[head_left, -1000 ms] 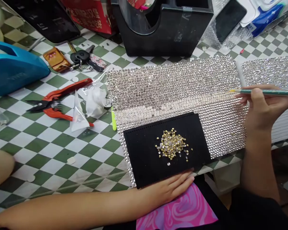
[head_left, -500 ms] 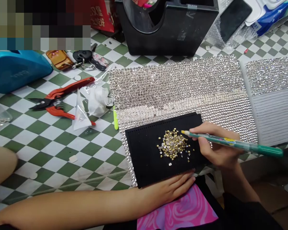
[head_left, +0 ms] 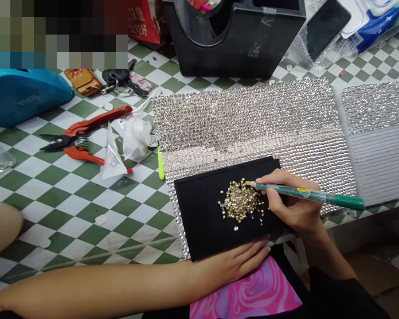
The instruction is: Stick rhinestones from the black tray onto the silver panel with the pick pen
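Observation:
My right hand [head_left: 294, 201] pinches a green pen [head_left: 295, 192] near its yellowish tip. That tip is at the upper right of a heap of small gold-backed rhinestones [head_left: 240, 201]; whether one sticks to it is too small to tell. The heap sits on a black ribbed tray [head_left: 206, 226], with a few loose stones around it. My left hand [head_left: 241, 261] lies flat along the tray's near edge, fingers stretched out and holding nothing. Beneath the tray is a sheet covered in silvery rhinestones [head_left: 246, 113], partly hidden by it.
Red-handled pruning shears [head_left: 86, 155] and a clear plastic bag [head_left: 136, 137] lie to the left. At the back stands a black tape dispenser [head_left: 232, 48], with a phone [head_left: 328, 29] to its right. A second, partly studded sheet [head_left: 379, 164] is at the right.
My right hand has shifted slightly left with the pen, bringing its tip to the heap's upper right edge. My left hand and the tray stay in place.

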`<action>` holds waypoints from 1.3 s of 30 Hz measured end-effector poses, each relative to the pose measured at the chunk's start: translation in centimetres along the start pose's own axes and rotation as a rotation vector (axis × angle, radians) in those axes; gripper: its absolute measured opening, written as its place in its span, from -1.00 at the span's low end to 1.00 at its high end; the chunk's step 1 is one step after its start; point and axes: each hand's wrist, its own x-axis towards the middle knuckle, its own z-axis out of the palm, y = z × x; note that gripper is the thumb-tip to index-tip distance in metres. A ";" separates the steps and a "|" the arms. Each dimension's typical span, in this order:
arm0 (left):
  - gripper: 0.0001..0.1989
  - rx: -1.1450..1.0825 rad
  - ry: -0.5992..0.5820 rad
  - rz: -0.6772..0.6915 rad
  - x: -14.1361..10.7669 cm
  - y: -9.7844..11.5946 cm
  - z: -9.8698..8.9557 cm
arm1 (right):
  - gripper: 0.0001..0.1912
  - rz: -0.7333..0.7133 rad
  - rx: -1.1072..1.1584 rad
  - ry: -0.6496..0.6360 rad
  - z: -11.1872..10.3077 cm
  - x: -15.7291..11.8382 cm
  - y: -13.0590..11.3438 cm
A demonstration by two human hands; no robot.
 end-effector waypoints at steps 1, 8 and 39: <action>-0.42 0.002 -0.002 -0.003 0.0 0.0 0.0 | -0.82 0.003 0.003 0.001 0.0 -0.1 0.0; -0.45 0.047 -0.064 0.023 0.0 -0.3 -0.6 | -0.79 0.105 0.086 0.286 -0.8 0.3 0.5; -0.42 0.076 -0.054 0.047 -0.2 0.1 -0.2 | -0.88 0.117 -0.081 0.702 -7.7 3.3 8.9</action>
